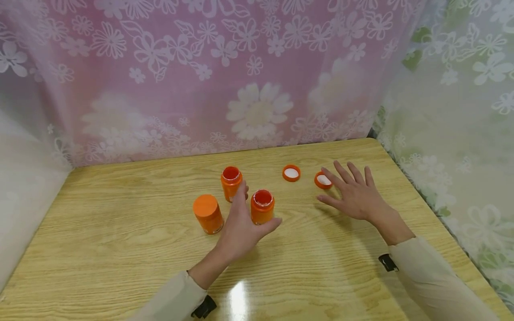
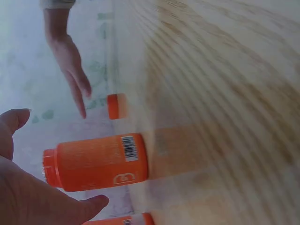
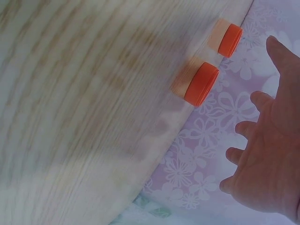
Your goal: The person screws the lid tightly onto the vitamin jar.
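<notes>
My left hand (image 1: 241, 229) is spread beside an uncapped orange bottle (image 1: 263, 216), thumb on one side and fingers on the other. In the left wrist view, gaps show between that upright bottle (image 2: 101, 161) and the hand (image 2: 40, 192). Behind the fingers stands a second uncapped orange bottle (image 1: 229, 189), partly covered by them. A third orange bottle (image 1: 209, 217), with its lid on, is to the left. My right hand (image 1: 357, 196) hovers with fingers spread, its fingertips overlapping an upturned orange lid (image 1: 323, 180) with a white inside. Another upturned lid (image 1: 291, 173) lies to its left.
All of it stands on a wood-grain table (image 1: 120, 249). A pink flowered curtain (image 1: 180, 89) hangs along the back edge, and a pale green-and-white flowered one (image 1: 453, 133) borders the right side. Whitish cloth (image 1: 28, 178) borders the left.
</notes>
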`<control>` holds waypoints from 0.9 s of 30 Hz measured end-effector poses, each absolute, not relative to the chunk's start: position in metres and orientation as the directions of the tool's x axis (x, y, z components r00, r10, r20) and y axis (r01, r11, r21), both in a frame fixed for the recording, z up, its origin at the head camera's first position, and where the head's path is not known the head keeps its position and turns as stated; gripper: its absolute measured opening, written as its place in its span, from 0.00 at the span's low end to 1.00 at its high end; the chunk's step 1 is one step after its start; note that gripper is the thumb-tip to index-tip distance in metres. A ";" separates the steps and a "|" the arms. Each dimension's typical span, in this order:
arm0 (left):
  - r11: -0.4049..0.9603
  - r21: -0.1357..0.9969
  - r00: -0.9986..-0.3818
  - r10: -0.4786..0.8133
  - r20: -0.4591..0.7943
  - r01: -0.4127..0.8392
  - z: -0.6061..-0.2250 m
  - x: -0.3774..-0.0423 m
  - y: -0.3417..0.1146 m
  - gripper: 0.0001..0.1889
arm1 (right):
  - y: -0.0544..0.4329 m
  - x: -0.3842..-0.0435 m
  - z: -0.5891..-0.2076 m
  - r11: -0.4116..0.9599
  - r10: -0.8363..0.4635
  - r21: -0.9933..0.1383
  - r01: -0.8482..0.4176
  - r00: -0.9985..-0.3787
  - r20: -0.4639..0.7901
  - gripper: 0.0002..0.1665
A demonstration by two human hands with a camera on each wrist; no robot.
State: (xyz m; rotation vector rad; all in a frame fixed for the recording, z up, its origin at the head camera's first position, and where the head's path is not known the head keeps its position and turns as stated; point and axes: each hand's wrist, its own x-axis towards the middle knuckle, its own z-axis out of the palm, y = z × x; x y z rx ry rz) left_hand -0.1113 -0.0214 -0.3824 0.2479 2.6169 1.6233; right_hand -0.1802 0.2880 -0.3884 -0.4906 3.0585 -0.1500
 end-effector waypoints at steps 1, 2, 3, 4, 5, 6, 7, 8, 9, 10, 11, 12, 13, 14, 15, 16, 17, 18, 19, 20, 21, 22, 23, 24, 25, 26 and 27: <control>0.404 0.912 -0.986 0.165 0.008 0.075 -0.385 -0.112 -0.022 0.59 | 0.288 -0.180 -0.388 0.945 -0.315 -0.102 -0.311 -0.949 -0.026 0.50; 0.376 0.925 -0.985 0.169 -0.017 0.049 -0.387 -0.113 -0.022 0.60 | 0.288 -0.180 -0.388 0.945 -0.315 -0.103 -0.311 -0.949 -0.027 0.50; 0.354 0.935 -0.984 0.177 -0.035 0.031 -0.390 -0.114 -0.022 0.60 | 0.287 -0.181 -0.389 0.945 -0.314 -0.104 -0.310 -0.949 -0.029 0.50; 0.332 0.943 -0.981 0.187 -0.046 0.019 -0.392 -0.115 -0.022 0.60 | 0.287 -0.181 -0.389 0.946 -0.313 -0.105 -0.308 -0.949 -0.031 0.50; 0.313 0.950 -0.979 0.196 -0.055 0.009 -0.394 -0.116 -0.022 0.59 | 0.287 -0.181 -0.389 0.946 -0.312 -0.105 -0.307 -0.950 -0.032 0.50; 0.292 0.957 -0.976 0.207 -0.064 -0.001 -0.396 -0.117 -0.021 0.58 | 0.287 -0.181 -0.389 0.946 -0.310 -0.107 -0.305 -0.950 -0.034 0.50; 0.278 0.961 -0.974 0.216 -0.067 -0.004 -0.398 -0.118 -0.021 0.58 | 0.287 -0.181 -0.390 0.947 -0.310 -0.107 -0.304 -0.950 -0.037 0.51; 0.275 0.962 -0.973 0.222 -0.067 -0.003 -0.400 -0.119 -0.020 0.57 | 0.287 -0.182 -0.390 0.947 -0.309 -0.109 -0.303 -0.950 -0.037 0.51; 0.276 0.961 -0.972 0.226 -0.065 0.000 -0.401 -0.120 -0.020 0.57 | 0.287 -0.182 -0.390 0.946 -0.309 -0.112 -0.303 -0.950 -0.037 0.51; 0.280 0.960 -0.972 0.226 -0.064 0.002 -0.402 -0.121 -0.020 0.57 | 0.287 -0.182 -0.391 0.946 -0.309 -0.113 -0.304 -0.950 -0.036 0.50; 0.284 0.959 -0.972 0.226 -0.064 0.003 -0.403 -0.122 -0.019 0.57 | 0.287 -0.183 -0.391 0.945 -0.310 -0.115 -0.305 -0.950 -0.033 0.50; 0.294 0.956 -0.972 0.224 -0.065 0.004 -0.404 -0.123 -0.019 0.57 | 0.286 -0.183 -0.392 0.944 -0.312 -0.119 -0.307 -0.950 -0.030 0.50; 0.306 0.952 -0.973 0.220 -0.066 0.004 -0.405 -0.124 -0.019 0.57 | 0.286 -0.183 -0.392 0.944 -0.313 -0.121 -0.307 -0.950 -0.027 0.50; 0.313 0.950 -0.974 0.217 -0.069 0.002 -0.406 -0.125 -0.019 0.57 | 0.286 -0.184 -0.392 0.943 -0.314 -0.124 -0.309 -0.949 -0.024 0.50; 0.315 0.949 -0.974 0.213 -0.074 -0.003 -0.406 -0.126 -0.019 0.56 | 0.285 -0.184 -0.392 0.943 -0.314 -0.126 -0.309 -0.949 -0.021 0.50; 0.318 0.948 -0.974 0.212 -0.078 -0.007 -0.407 -0.127 -0.018 0.56 | 0.285 -0.184 -0.392 0.943 -0.312 -0.126 -0.307 -0.950 -0.020 0.50; 0.319 0.948 -0.974 0.212 -0.081 -0.009 -0.408 -0.128 -0.018 0.55 | 0.285 -0.184 -0.392 0.944 -0.310 -0.130 -0.305 -0.951 -0.019 0.50; 0.320 0.947 -0.974 0.213 -0.078 -0.006 -0.408 -0.130 -0.019 0.54 | 0.285 -0.184 -0.392 0.944 -0.309 -0.132 -0.304 -0.951 -0.021 0.50; 0.319 0.948 -0.974 0.213 -0.080 -0.008 -0.409 -0.131 -0.019 0.53 | 0.285 -0.184 -0.392 0.944 -0.308 -0.134 -0.302 -0.951 -0.025 0.50; 0.320 0.947 -0.973 0.214 -0.081 -0.008 -0.410 -0.132 -0.019 0.52 | 0.285 -0.184 -0.392 0.943 -0.308 -0.137 -0.302 -0.951 -0.028 0.50; 0.318 0.948 -0.973 0.216 -0.080 -0.008 -0.411 -0.134 -0.019 0.51 | 0.285 -0.184 -0.392 0.943 -0.307 -0.140 -0.301 -0.951 -0.029 0.50; 0.317 0.949 -0.973 0.218 -0.077 -0.004 -0.412 -0.135 -0.020 0.49 | 0.285 -0.184 -0.392 0.943 -0.309 -0.143 -0.301 -0.951 -0.032 0.50; 0.315 0.949 -0.973 0.221 -0.071 0.002 -0.413 -0.136 -0.020 0.47 | 0.285 -0.184 -0.392 0.942 -0.310 -0.145 -0.302 -0.950 -0.035 0.50; 0.322 0.947 -0.973 0.221 -0.064 0.010 -0.414 -0.137 -0.021 0.45 | 0.285 -0.184 -0.392 0.941 -0.313 -0.146 -0.305 -0.949 -0.037 0.50; 0.330 0.944 -0.974 0.218 -0.064 0.011 -0.416 -0.138 -0.021 0.43 | 0.284 -0.184 -0.392 0.940 -0.315 -0.148 -0.306 -0.948 -0.038 0.50; 0.336 0.942 -0.974 0.218 -0.059 0.018 -0.416 -0.138 -0.022 0.41 | 0.284 -0.185 -0.392 0.940 -0.315 -0.151 -0.306 -0.948 -0.036 0.50; 0.342 0.939 -0.974 0.219 -0.054 0.025 -0.417 -0.139 -0.023 0.38 | 0.284 -0.185 -0.392 0.940 -0.314 -0.153 -0.305 -0.949 -0.036 0.50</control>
